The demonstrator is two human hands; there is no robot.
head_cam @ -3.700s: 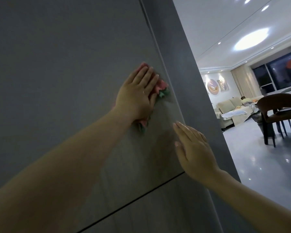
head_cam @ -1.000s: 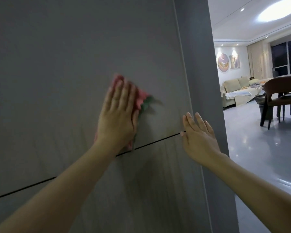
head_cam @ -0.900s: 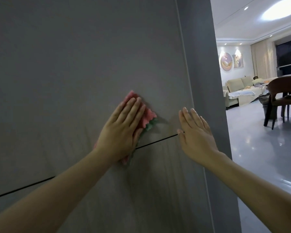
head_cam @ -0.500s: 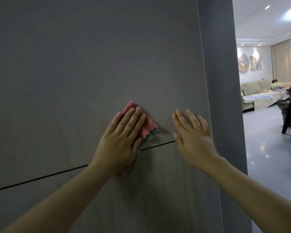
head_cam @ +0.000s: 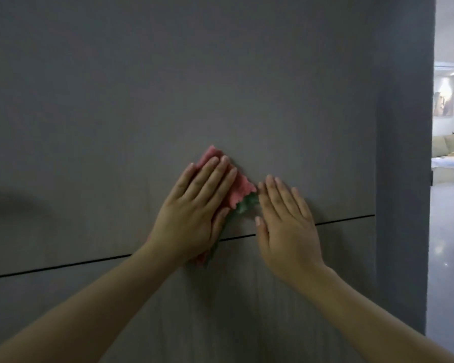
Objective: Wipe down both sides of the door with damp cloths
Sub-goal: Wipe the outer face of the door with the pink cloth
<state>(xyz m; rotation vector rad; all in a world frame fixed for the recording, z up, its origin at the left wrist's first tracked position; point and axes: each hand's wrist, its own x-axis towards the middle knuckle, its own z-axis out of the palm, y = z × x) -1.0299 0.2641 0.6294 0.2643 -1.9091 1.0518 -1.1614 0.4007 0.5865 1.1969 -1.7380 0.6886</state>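
We see a grey door (head_cam: 168, 87) filling almost the whole view, with a thin dark groove (head_cam: 344, 220) running across it, a little lower on the left than on the right. Our left hand (head_cam: 194, 218) lies flat on the door with the fingers straight and close together, pointing toward 1 o'clock, and it presses a pink cloth (head_cam: 240, 191) against the panel. The cloth sits near the middle of the door, just on the groove; its pink corner shows above the fingertips at 12 o'clock from the hand, and its zigzag edge shows at 2 o'clock. A green cloth (head_cam: 244, 205) comes out from under the pink one at 3 o'clock from the left hand, and a strip of it hangs below the palm.

Our right hand (head_cam: 288, 226) is also open, fingers straight and slightly spread, pointing toward 11 o'clock. It seems to lie flat on the door just beside the cloths, with the index fingertip very near the green edge; we cannot tell if they touch. The two hands are close together but apart, and the right one holds nothing.

At 3 o'clock, past the door edge (head_cam: 404, 179), a bright room is visible with a light sofa (head_cam: 448, 158), a picture (head_cam: 442, 104) on the wall and a shiny floor (head_cam: 447, 258).
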